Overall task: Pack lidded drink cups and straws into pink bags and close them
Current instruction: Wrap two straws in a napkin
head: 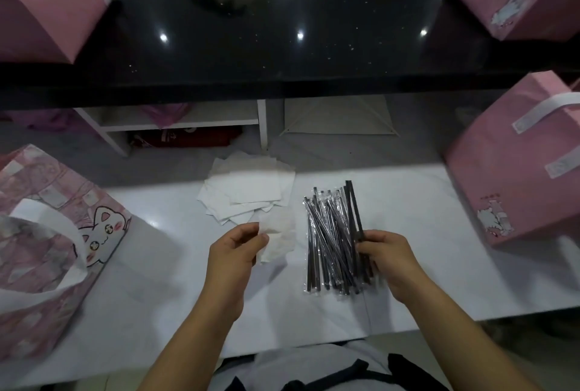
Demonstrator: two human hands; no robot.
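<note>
Head view: far left of the straws, a soft, cat-printed pink bag gapes open on the glossy white table. Just left of them, the left hand pinches a thin, crinkled napkin. The right hand grips slim black wrapped straws at the pile's right edge. Far right stands a boxy closed bag.

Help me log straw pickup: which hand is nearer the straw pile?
Right. The right hand touches the straw pile, pinching straws at its right edge; the left hand holds a napkin, apart to its left.
</note>
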